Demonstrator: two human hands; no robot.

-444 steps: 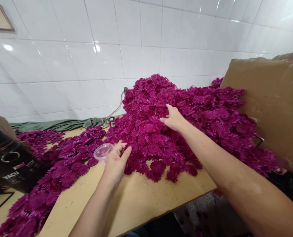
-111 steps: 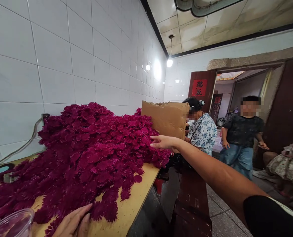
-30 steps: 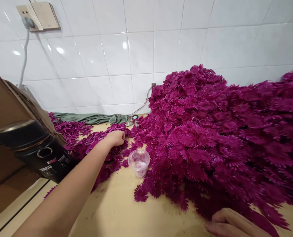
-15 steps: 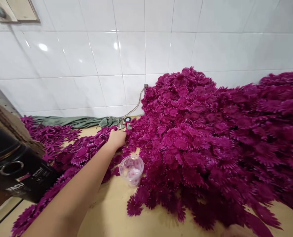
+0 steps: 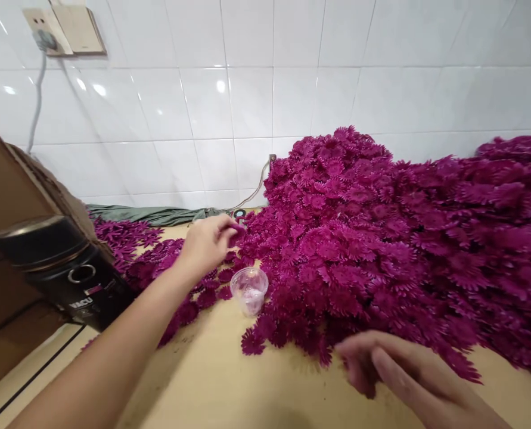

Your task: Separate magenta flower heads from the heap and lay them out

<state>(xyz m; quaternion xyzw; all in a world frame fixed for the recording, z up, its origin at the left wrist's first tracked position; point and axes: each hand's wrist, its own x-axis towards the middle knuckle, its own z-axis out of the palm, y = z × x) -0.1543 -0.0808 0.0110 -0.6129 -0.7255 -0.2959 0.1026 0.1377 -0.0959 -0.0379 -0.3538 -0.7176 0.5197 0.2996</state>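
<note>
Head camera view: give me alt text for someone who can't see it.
A person's left hand reaches to the edge of a huge pile of magenta flowers on a wooden table, beside a clear plastic cup. The blurred right hand hovers open near the pile's front.

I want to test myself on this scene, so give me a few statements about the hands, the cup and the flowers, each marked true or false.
The clear cup stands on the table beside the flower pile. True.
The right hand holds the cup. False: it is open, apart from the cup.
The flowers are yellow. False: they are magenta.
A green cloth lies along the foot of the wall. True.
The left hand reaches to the pile's edge behind the cup. True.
</note>
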